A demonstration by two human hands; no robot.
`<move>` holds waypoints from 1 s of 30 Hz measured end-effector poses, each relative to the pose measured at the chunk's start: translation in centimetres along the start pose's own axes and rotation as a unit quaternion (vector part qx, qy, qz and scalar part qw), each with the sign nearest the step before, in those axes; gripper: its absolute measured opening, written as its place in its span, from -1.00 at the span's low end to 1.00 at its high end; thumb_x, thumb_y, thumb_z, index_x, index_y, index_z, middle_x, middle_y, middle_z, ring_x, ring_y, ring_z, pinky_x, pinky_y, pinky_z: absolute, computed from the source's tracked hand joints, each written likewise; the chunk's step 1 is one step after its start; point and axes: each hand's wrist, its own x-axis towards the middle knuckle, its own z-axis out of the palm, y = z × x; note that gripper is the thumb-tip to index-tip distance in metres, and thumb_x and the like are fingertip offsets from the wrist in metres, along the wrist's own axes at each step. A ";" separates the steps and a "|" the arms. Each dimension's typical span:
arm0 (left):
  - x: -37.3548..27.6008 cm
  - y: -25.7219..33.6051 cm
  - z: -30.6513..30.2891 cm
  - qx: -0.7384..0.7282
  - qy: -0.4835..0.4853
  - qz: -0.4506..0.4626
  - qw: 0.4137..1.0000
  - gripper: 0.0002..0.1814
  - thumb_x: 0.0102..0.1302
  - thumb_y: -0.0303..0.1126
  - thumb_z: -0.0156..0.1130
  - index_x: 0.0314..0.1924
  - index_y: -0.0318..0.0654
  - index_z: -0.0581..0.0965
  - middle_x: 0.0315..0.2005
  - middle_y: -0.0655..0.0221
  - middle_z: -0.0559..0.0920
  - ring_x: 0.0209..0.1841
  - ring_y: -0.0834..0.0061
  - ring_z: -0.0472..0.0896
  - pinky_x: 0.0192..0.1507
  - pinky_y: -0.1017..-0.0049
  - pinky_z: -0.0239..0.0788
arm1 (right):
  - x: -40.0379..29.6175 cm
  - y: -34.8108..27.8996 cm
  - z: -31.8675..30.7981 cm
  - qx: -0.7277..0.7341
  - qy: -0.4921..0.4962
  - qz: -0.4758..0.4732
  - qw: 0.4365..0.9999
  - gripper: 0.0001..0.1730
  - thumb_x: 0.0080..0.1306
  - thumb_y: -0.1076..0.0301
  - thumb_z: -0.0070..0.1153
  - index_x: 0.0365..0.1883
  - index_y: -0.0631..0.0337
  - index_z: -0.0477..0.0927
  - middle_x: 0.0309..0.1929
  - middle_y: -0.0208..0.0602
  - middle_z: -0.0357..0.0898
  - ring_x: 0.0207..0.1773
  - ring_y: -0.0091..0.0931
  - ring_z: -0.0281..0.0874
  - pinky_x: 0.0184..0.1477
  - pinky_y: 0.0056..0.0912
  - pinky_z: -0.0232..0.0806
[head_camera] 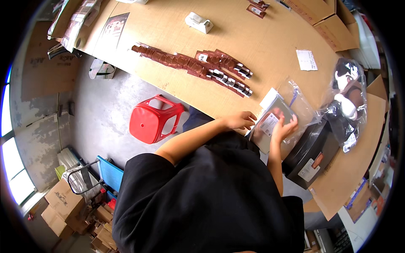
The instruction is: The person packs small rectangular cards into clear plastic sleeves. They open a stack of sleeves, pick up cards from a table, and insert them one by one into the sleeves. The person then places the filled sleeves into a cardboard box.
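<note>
In front of me at the table edge lies a flat grey box (279, 107) with a glossy face that mirrors my fingers. A white label (269, 124) with print sits on that face. My left hand (242, 120) is at the box's left edge, fingers apart and holding nothing visible. Over the box's right part is my right hand (283, 128), its thumb beside the label and its fingers spread; whether it touches the surface is unclear. A clear plastic bag (300, 104) spreads out along the box's right side.
Overlapping brown packets (177, 61) run across the wooden table (158, 25). Behind them stands a white tape dispenser (199, 22). To the right are a black box (311, 151), a bagged plush toy (348, 91) and open cartons (332, 25). A red stool (145, 124) stands on the floor.
</note>
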 end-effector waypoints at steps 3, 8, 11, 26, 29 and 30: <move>-3.7 -0.2 -4.0 -0.033 0.008 0.040 0.999 -0.61 0.34 -0.32 0.02 0.14 -0.21 0.32 -0.05 0.33 0.49 -0.08 0.52 0.50 -0.02 0.51 0.32 | 0.0 -3.8 3.1 0.042 -0.027 -0.065 0.997 -0.50 0.05 0.48 0.17 0.00 0.23 0.38 -0.09 -0.12 0.36 0.00 -0.27 0.31 0.06 -0.23 0.18; -11.6 1.2 -11.7 -0.093 0.122 0.076 0.985 -0.64 0.35 -0.38 -0.03 0.14 -0.24 0.33 -0.03 0.30 0.49 -0.06 0.50 0.50 0.02 0.52 0.30 | 1.2 -9.3 8.8 0.098 -0.161 -0.043 0.981 -0.49 0.07 0.43 0.21 0.01 0.20 0.35 -0.05 -0.14 0.36 -0.11 -0.33 0.38 0.01 -0.27 0.25; -15.1 2.3 -17.4 -0.079 0.159 0.106 0.978 -0.65 0.35 -0.39 -0.04 0.13 -0.26 0.33 -0.04 0.29 0.50 -0.06 0.50 0.50 0.02 0.51 0.30 | 2.1 -10.1 12.3 0.131 -0.227 0.028 0.965 -0.48 0.11 0.29 0.23 0.02 0.19 0.36 -0.02 -0.16 0.35 -0.11 -0.37 0.38 0.01 -0.31 0.26; -10.2 9.9 -31.0 0.030 0.262 0.200 0.944 -0.78 0.32 -0.55 -0.04 -0.05 -0.35 0.44 -0.23 0.37 0.57 -0.24 0.63 0.52 -0.12 0.62 0.36 | -5.0 -26.2 20.3 -0.181 -0.130 -0.271 0.936 -0.63 -0.06 0.22 0.34 -0.26 0.02 0.56 -0.54 -0.62 0.50 -0.36 -0.49 0.36 -0.26 -0.36 0.08; -9.0 9.9 -31.6 0.068 0.268 0.244 0.929 -0.80 0.33 -0.54 -0.04 -0.08 -0.34 0.46 -0.25 0.37 0.58 -0.22 0.62 0.52 -0.12 0.61 0.34 | -4.8 -26.1 21.5 -0.128 -0.137 -0.245 0.951 -0.64 -0.07 0.34 0.33 -0.25 0.05 0.56 -0.54 -0.61 0.52 -0.40 -0.51 0.34 -0.28 -0.36 0.06; -8.7 9.8 -32.0 0.072 0.267 0.255 0.927 -0.81 0.34 -0.51 -0.04 -0.10 -0.34 0.47 -0.25 0.37 0.59 -0.18 0.60 0.53 -0.09 0.60 0.32 | -4.4 -26.4 21.5 -0.093 -0.135 -0.238 0.957 -0.63 -0.08 0.39 0.33 -0.24 0.05 0.57 -0.55 -0.62 0.52 -0.42 -0.52 0.34 -0.28 -0.36 0.07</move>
